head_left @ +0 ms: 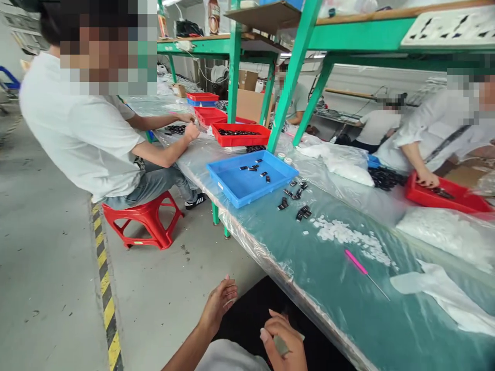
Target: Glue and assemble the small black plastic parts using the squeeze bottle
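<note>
My left hand (220, 305) is held over my lap, fingers slightly bent and apart, with nothing visible in it. Close by, my right hand (288, 340) is curled, its thumb near the index finger. A pale greyish patch shows inside the curl, too unclear to name. Both hands are off the table (309, 263), which is covered in clear plastic. On it lie a pink-handled screwdriver (356, 262), a spread of small white pieces (348, 234) and several small black parts (303, 212). A blue tray (242, 188) holds a few more black parts.
At left a co-worker (85, 129) sits on a red stool (143, 219), hands over the table. Red trays (242, 139) stand beyond the blue one. Green shelf posts (292, 77) rise from the table. Across it, another person's hand (427, 178) reaches into a red bin (456, 203). White cloth (444, 293) lies at right.
</note>
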### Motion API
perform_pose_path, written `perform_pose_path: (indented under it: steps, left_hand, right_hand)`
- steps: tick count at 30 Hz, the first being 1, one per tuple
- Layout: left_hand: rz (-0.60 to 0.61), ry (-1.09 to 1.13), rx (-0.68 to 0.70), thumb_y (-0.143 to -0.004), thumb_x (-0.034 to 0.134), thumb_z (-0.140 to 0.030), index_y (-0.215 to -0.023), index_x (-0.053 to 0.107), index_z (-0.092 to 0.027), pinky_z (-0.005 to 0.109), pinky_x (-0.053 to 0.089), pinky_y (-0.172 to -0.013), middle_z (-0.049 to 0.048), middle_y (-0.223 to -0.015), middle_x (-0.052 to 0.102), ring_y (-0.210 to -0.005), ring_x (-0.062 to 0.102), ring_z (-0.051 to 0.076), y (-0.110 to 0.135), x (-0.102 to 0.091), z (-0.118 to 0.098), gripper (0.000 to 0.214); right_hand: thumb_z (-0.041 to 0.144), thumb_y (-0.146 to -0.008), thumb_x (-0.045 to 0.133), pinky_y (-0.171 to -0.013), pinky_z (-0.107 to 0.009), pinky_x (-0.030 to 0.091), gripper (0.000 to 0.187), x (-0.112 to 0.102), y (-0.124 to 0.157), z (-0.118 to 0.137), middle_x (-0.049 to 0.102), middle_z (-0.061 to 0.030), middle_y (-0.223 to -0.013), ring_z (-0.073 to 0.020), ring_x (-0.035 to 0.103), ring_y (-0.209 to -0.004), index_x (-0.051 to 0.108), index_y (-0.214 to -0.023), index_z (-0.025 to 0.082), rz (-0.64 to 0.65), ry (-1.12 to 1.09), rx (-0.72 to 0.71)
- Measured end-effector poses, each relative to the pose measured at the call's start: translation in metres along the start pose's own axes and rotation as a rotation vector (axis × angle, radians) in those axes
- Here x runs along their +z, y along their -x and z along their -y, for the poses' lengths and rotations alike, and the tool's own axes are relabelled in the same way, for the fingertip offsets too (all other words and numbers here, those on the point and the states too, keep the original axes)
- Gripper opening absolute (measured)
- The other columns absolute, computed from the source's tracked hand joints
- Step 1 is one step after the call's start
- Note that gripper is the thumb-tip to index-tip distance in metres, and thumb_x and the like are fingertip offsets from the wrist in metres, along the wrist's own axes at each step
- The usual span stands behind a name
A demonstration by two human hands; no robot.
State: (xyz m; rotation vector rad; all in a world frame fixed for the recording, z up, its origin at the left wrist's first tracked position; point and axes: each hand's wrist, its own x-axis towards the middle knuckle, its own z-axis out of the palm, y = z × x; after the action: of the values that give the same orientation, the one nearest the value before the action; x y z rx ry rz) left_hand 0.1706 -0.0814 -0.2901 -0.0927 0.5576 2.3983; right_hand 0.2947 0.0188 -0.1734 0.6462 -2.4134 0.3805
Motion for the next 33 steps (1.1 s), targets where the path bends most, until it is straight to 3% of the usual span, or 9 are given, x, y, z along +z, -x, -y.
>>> perform_pose_path:
  steps: [2, 7, 11, 14, 19, 21, 23, 30, 33]
  left_hand:
    - [-0.016, -0.042, -0.003, -0.064, 0.073, -0.037, -0.107, 0.05, -0.016, 0.025, 0.035, -0.087, 0.0049, -0.107, 0.055, -0.1, 0.051, 0.014, -0.004, -0.001, 0.004, 0.053]
    - [-0.014, -0.135, 0.088, -0.066, 0.065, -0.056, -0.056, 0.037, -0.011, 0.027, 0.035, -0.095, 0.0109, -0.086, 0.058, -0.105, 0.051, 0.019, -0.016, 0.0, 0.004, 0.054]
    - [0.044, -0.28, 0.222, -0.06, 0.075, -0.036, -0.087, 0.06, -0.015, 0.023, 0.032, -0.097, 0.0037, -0.11, 0.057, -0.112, 0.047, 0.016, -0.024, 0.01, -0.006, 0.037]
    - [0.057, -0.403, 0.373, -0.075, 0.063, -0.038, -0.05, 0.046, -0.011, 0.024, 0.035, -0.087, 0.0061, -0.065, 0.055, -0.087, 0.055, 0.017, -0.022, 0.022, -0.012, 0.041]
    - [0.322, -0.752, 1.189, -0.081, 0.052, -0.011, -0.059, 0.04, -0.011, 0.025, 0.037, -0.06, 0.0028, -0.059, 0.042, -0.061, 0.045, 0.011, -0.008, 0.05, -0.019, 0.025]
    - [0.434, -0.814, 1.519, -0.074, 0.053, 0.002, -0.079, 0.049, -0.013, 0.028, 0.042, -0.069, 0.0056, -0.077, 0.05, -0.08, 0.05, 0.014, -0.004, 0.064, -0.025, 0.016]
    - [0.393, -0.81, 1.669, -0.073, 0.053, 0.003, -0.105, 0.05, -0.014, 0.033, 0.044, -0.078, 0.0107, -0.096, 0.052, -0.099, 0.049, 0.019, -0.002, 0.08, -0.034, 0.036]
    - [0.411, -1.002, 1.696, -0.082, 0.052, -0.013, -0.116, 0.049, -0.019, 0.038, 0.04, -0.09, 0.0075, -0.113, 0.051, -0.11, 0.045, 0.02, -0.018, 0.14, -0.073, 0.034]
    - [0.37, -1.044, 1.403, -0.085, 0.051, -0.031, -0.128, 0.041, -0.029, 0.025, 0.049, -0.067, 0.0032, -0.116, 0.051, -0.108, 0.045, 0.02, -0.019, 0.162, -0.077, 0.044]
  right_hand:
    - [0.006, -0.081, 0.046, -0.084, -0.024, 0.044, 0.017, -0.011, 0.003, 0.004, 0.046, 0.0006, -0.061, -0.0046, 0.047, -0.061, 0.044, -0.065, 0.012, -0.036, 0.035, 0.042]
    - [0.004, -0.079, 0.051, -0.081, -0.028, 0.044, 0.011, -0.049, 0.014, 0.015, 0.052, -0.0022, -0.069, -0.0101, 0.054, -0.075, 0.05, -0.076, 0.014, -0.161, 0.257, 0.047]
    - [0.005, -0.076, 0.057, -0.071, -0.027, 0.047, 0.01, -0.079, 0.021, 0.018, 0.057, -0.0062, -0.076, -0.0151, 0.058, -0.08, 0.055, -0.082, 0.014, -0.483, 0.55, 0.066]
    - [0.016, -0.078, 0.06, -0.048, -0.019, 0.04, 0.006, -0.094, 0.025, 0.008, 0.059, -0.0102, -0.08, -0.016, 0.059, -0.075, 0.059, -0.078, 0.01, -0.748, 0.777, 0.234]
    - [0.02, -0.078, 0.06, -0.055, -0.02, 0.042, 0.011, -0.108, 0.026, -0.018, 0.06, -0.0086, -0.079, -0.0152, 0.058, -0.073, 0.061, -0.077, 0.009, -0.767, 0.906, 0.26]
    - [0.02, -0.078, 0.061, -0.061, -0.021, 0.042, 0.01, -0.11, 0.024, -0.025, 0.059, -0.0069, -0.076, -0.0135, 0.056, -0.069, 0.06, -0.077, 0.01, -0.733, 0.904, 0.255]
    - [0.021, -0.079, 0.06, -0.063, -0.022, 0.042, 0.011, -0.11, 0.022, -0.029, 0.058, -0.0054, -0.075, -0.0118, 0.054, -0.067, 0.059, -0.077, 0.011, -0.705, 0.888, 0.271]
    - [0.03, -0.085, 0.052, -0.059, -0.017, 0.04, 0.024, -0.113, 0.018, -0.024, 0.053, -0.0021, -0.066, -0.0082, 0.05, -0.06, 0.058, -0.07, 0.013, -0.647, 0.719, 0.51]
    - [0.037, -0.086, 0.05, -0.057, -0.017, 0.04, 0.028, -0.135, 0.017, -0.019, 0.054, -0.0023, -0.067, -0.0086, 0.05, -0.061, 0.059, -0.074, 0.013, -0.643, 0.642, 0.631]
